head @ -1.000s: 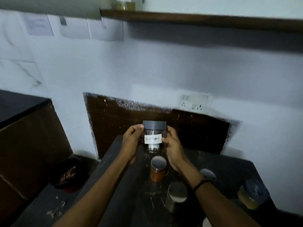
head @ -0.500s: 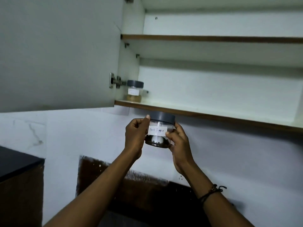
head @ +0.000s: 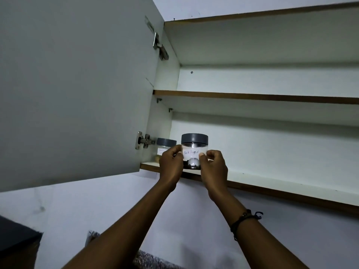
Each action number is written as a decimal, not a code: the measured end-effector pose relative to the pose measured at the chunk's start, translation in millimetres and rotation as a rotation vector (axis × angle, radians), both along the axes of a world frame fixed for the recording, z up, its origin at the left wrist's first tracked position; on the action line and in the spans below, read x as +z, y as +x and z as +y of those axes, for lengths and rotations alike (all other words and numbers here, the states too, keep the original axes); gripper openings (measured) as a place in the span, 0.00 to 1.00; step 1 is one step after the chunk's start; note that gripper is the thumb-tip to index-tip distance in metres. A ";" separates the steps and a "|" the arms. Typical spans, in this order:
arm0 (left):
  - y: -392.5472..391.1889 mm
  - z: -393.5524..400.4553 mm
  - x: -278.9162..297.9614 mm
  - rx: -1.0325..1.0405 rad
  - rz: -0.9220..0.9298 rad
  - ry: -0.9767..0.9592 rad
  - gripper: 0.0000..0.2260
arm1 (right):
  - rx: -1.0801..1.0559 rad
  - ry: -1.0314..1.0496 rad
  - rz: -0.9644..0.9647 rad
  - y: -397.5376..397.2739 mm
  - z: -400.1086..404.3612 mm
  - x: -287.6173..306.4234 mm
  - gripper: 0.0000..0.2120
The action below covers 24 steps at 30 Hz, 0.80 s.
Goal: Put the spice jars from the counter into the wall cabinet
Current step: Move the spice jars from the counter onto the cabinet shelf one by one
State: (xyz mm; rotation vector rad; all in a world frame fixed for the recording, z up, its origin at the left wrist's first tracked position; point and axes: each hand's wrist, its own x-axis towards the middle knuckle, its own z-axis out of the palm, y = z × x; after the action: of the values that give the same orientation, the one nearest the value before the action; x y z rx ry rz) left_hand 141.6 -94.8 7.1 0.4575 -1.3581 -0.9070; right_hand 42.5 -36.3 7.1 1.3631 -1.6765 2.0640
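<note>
A clear spice jar [head: 194, 146] with a grey lid and a white label reading "Black Pepper" is at the front edge of the wall cabinet's bottom shelf [head: 252, 180]. My left hand [head: 171, 165] grips its left side and my right hand [head: 212, 167] grips its right side, thumbs on the label. Whether the jar's base rests on the shelf is hidden by my hands. A second grey-lidded jar [head: 165, 147] with a white label stands on the same shelf at the far left, partly behind my left hand.
The cabinet door [head: 77, 84] stands open to the left, its hinges [head: 143, 141] close to the jars. A bare upper shelf [head: 252, 97] runs above. The bottom shelf stretches to the right. The white wall is below, with a dark counter corner [head: 17, 237] at lower left.
Both hands have raised the black pepper jar from above the counter up to the bottom shelf's edge. The view has tilted up, and the counter jars have left the frame.
</note>
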 end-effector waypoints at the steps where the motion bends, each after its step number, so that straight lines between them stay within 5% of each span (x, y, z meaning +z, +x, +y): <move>1: -1.6 -6.4 3.3 0.003 -0.010 0.003 0.23 | -0.017 0.026 0.003 -1.9 -7.9 3.6 0.13; 15: -34.7 -102.3 25.6 0.031 -0.351 -0.024 0.12 | 0.047 0.439 0.215 -35.9 -95.1 36.4 0.17; 19: -39.8 -120.5 26.9 0.079 -0.548 -0.010 0.11 | 0.116 0.543 0.162 -41.8 -104.9 34.0 0.12; 24: -36.5 -115.7 23.3 0.163 -0.579 -0.041 0.07 | 0.098 0.547 0.177 -41.1 -95.8 33.1 0.04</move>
State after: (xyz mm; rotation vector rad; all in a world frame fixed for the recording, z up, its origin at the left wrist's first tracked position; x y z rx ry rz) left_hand 105.1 -210.4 30.4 0.8288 -1.8257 -0.6298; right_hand 1.4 -132.1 40.2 1.7443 -2.2244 1.5186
